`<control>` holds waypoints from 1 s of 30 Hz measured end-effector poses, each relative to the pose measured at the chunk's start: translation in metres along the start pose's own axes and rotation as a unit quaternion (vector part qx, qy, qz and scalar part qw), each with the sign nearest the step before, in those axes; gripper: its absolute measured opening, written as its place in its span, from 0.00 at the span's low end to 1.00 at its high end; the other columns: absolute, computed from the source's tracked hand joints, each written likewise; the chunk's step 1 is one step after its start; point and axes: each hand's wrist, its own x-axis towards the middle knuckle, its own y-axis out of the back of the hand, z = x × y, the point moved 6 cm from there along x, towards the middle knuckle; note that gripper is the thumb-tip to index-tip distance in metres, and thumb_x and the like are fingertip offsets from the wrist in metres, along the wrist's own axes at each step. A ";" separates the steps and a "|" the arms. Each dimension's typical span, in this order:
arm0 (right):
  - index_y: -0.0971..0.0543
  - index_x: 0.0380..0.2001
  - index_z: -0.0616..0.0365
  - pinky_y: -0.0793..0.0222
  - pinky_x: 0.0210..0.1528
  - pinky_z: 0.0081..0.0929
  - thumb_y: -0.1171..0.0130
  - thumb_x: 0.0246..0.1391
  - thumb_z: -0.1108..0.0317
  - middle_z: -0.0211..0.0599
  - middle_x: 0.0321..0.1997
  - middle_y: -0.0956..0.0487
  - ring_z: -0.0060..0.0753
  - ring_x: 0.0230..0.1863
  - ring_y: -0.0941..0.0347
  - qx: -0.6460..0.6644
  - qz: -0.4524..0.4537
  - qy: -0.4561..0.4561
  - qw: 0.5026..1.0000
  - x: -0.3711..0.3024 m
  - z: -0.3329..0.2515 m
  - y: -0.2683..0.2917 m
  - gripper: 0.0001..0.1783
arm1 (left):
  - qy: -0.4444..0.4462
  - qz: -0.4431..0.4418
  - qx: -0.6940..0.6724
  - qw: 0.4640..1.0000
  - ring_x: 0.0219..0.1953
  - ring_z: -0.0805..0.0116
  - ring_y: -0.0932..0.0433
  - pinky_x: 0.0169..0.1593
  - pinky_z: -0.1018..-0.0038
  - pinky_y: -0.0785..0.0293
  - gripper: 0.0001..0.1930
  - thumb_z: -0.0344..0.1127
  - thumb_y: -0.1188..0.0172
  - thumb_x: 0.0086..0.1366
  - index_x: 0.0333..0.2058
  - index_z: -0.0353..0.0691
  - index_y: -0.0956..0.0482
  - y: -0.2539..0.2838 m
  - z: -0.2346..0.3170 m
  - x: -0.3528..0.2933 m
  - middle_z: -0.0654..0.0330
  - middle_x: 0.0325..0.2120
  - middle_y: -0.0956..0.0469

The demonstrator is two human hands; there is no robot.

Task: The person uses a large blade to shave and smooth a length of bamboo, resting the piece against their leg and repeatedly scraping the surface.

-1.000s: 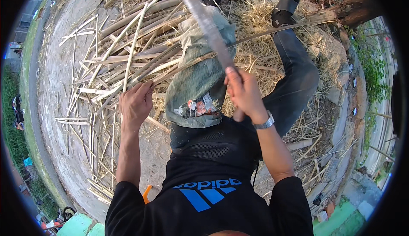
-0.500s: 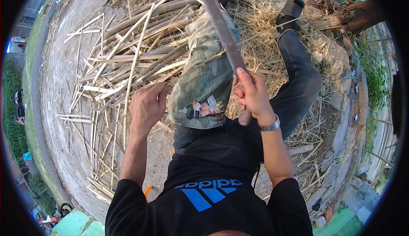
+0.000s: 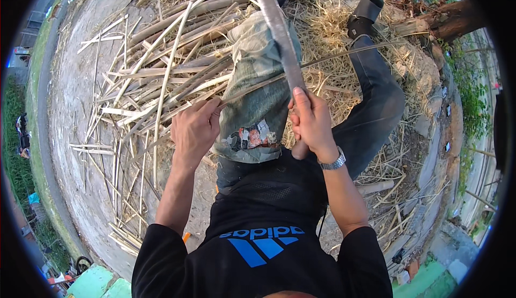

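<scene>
My right hand (image 3: 312,123) is wrapped round the handle of a long machete (image 3: 282,37), with the thumb along its top. The blade points away from me, over my cloth-covered left leg. In my left hand (image 3: 194,130), closed beside that leg, is a thin bamboo strip (image 3: 252,88). From there the strip slants up to the right, across the worn cloth wrap (image 3: 244,61), and meets the blade a little above my right hand. Its far end reaches past my right shin.
Split bamboo pieces (image 3: 156,72) lie heaped on the ground to the left. Curly shavings (image 3: 328,29) are piled between my feet. A thick log (image 3: 451,21) and rough stone (image 3: 419,77) stand at the far right. Dark sandals (image 3: 368,9) are on my feet.
My left hand has moved slightly right and up, its fingers now closed on the strip. The strip lies straighter and further right across the leg. My right hand and machete have shifted slightly left.
</scene>
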 end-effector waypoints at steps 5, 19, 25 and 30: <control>0.26 0.31 0.60 0.46 0.12 0.18 0.49 0.74 0.49 0.23 0.16 0.33 0.12 0.10 0.42 0.048 -0.078 -0.081 0.992 -0.009 0.002 0.006 0.24 | -0.004 0.006 -0.002 1.000 0.27 0.53 0.17 0.29 0.63 0.25 0.07 0.34 0.31 0.64 0.39 0.41 0.12 0.002 -0.006 -0.008 0.56 0.27 0.15; 0.23 0.28 0.59 0.47 0.16 0.20 0.46 0.73 0.52 0.21 0.14 0.32 0.12 0.14 0.39 0.027 0.052 0.036 0.998 0.012 -0.004 0.015 0.23 | -0.017 0.053 -0.008 0.998 0.24 0.55 0.18 0.29 0.65 0.25 0.10 0.32 0.33 0.64 0.44 0.43 0.12 -0.019 -0.009 -0.011 0.56 0.26 0.17; 0.18 0.32 0.60 0.37 0.20 0.26 0.37 0.65 0.55 0.29 0.17 0.26 0.21 0.14 0.34 -0.303 -0.084 0.186 0.931 -0.018 -0.018 -0.014 0.17 | 0.129 -0.127 -0.146 0.973 0.21 0.54 0.17 0.28 0.64 0.25 0.10 0.38 0.36 0.69 0.37 0.36 0.14 -0.005 -0.017 -0.009 0.50 0.21 0.17; 0.17 0.43 0.59 0.28 0.26 0.32 0.29 0.55 0.58 0.32 0.20 0.21 0.34 0.19 0.24 -0.320 0.000 0.329 0.889 -0.034 -0.052 -0.014 0.19 | 0.101 -0.076 -0.148 0.981 0.20 0.57 0.17 0.27 0.66 0.26 0.10 0.38 0.35 0.70 0.35 0.35 0.14 0.002 -0.031 -0.022 0.51 0.18 0.18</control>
